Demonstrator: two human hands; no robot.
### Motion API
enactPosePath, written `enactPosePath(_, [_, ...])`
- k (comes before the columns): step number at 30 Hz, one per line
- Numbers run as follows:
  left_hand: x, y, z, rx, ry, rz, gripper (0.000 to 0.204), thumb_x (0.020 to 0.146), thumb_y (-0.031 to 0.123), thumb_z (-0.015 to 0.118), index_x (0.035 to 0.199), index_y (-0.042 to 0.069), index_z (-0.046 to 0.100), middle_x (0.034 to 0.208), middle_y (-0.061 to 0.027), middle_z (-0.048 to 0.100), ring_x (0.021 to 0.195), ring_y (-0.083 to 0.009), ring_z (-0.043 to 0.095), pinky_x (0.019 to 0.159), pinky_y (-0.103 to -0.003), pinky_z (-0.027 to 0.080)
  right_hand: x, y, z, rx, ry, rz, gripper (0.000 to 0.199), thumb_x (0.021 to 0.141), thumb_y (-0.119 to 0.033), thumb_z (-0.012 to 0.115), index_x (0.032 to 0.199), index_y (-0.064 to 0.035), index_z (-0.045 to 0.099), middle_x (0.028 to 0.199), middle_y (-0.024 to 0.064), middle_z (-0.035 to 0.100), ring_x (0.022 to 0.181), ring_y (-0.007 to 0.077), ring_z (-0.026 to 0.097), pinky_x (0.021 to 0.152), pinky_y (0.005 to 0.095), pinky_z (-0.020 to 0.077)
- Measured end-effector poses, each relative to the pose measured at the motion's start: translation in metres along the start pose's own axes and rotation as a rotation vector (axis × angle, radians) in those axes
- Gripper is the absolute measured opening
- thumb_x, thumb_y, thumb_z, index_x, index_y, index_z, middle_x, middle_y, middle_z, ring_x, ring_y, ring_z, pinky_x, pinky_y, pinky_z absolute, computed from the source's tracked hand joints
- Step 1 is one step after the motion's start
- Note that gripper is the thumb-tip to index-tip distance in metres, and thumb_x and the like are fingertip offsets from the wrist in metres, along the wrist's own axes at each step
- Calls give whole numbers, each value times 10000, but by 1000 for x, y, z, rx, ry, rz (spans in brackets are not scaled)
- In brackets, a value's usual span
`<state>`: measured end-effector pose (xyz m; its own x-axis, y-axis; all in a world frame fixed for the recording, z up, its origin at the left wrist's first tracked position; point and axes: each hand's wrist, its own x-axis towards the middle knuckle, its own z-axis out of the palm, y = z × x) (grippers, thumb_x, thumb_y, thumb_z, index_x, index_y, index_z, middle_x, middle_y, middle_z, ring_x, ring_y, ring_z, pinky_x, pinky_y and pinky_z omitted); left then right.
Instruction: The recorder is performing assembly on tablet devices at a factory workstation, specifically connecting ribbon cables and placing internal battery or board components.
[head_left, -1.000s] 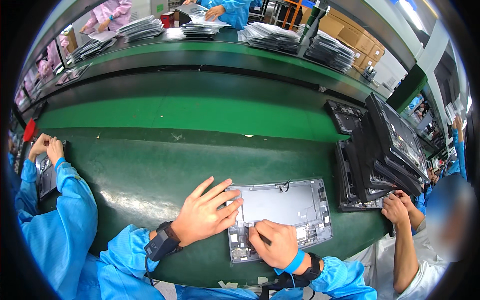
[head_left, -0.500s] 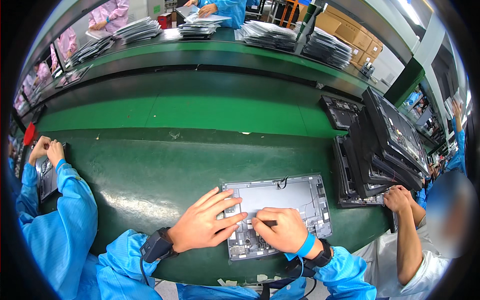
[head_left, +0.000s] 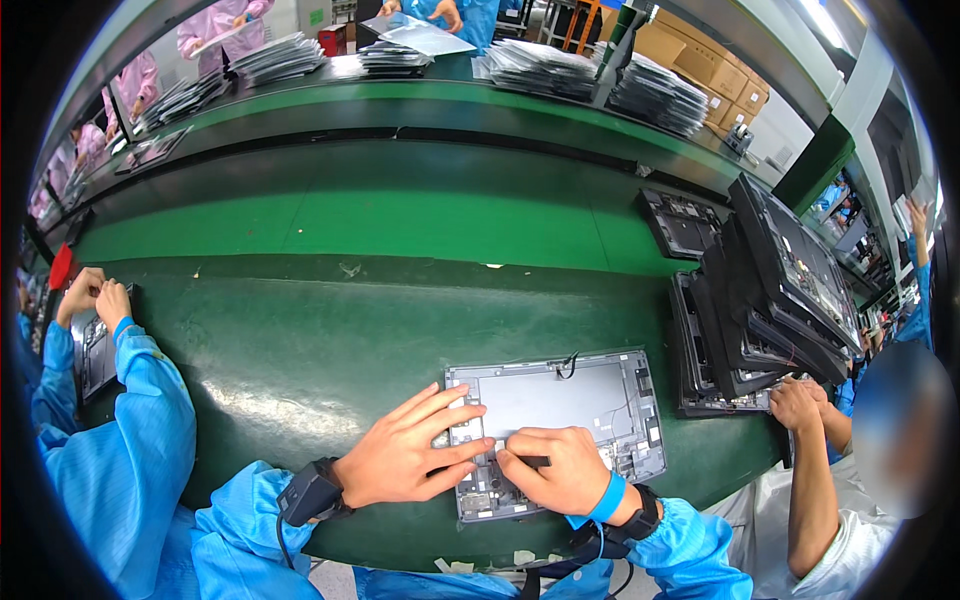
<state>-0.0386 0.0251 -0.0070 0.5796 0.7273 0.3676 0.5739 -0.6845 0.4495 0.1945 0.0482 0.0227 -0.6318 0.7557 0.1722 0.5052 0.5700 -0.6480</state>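
A grey laptop casing (head_left: 535,400) lies flat before me, its inner parts exposed along the near side and a short black cable (head_left: 568,366) looped at its far edge. Across its left side my left hand (head_left: 405,455) rests with fingers spread, holding nothing. My right hand (head_left: 565,472) is closed round a slim black hand tool (head_left: 541,461) over the near inner parts. Only a stub of that tool shows, and its tip is hidden under the fingers, so its kind cannot be told. The two hands nearly touch at the fingertips.
A leaning stack of similar casings (head_left: 765,290) stands on the right, with another casing (head_left: 685,222) behind it. A co-worker's hands (head_left: 797,402) are beside that stack; another's (head_left: 98,297) work at far left. Piles of thin sheets (head_left: 540,70) line the raised shelf.
My right hand has shifted slightly toward me and less of the black tool shows. My left hand stays nearly still. At the back, a co-worker has raised a thin sheet.
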Motion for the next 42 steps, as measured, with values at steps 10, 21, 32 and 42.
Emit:
enactPosePath(10, [-1, -4, 1, 62, -6, 33, 311, 853, 242, 678, 1160, 232, 730, 1312, -91, 571, 1314, -316, 488, 1066, -470, 441, -6, -7, -11, -22, 21, -12, 170, 865, -116, 669, 717, -41, 631, 645, 76, 596, 532, 268, 591, 462, 352, 434])
enactPosePath(21, [-1, -3, 2, 13, 36, 11, 338, 812, 190, 692, 1144, 239, 736, 1264, -91, 583, 1258, -298, 546, 963, -394, 520, -4, 11, 1, 64, 39, -70, 106, 846, -91, 703, 766, -24, 685, 674, 83, 637, 519, 243, 610, 465, 328, 458])
enactPosePath(32, [-2, -3, 3, 9, 32, -7, 340, 800, 195, 701, 1134, 245, 742, 1280, -96, 579, 1258, -302, 546, 952, -395, 518, -3, 5, 4, -85, 90, -157, 113, 816, -112, 736, 746, -48, 675, 645, 58, 593, 489, 251, 580, 439, 346, 446])
enactPosePath(42, [-3, -4, 6, 48, 56, 14, 346, 796, 202, 703, 1136, 249, 741, 1273, -87, 586, 1256, -298, 547, 954, -395, 518, -7, 6, 1, -74, 29, -183, 115, 809, -111, 728, 742, -45, 662, 651, 59, 585, 525, 248, 583, 456, 357, 445])
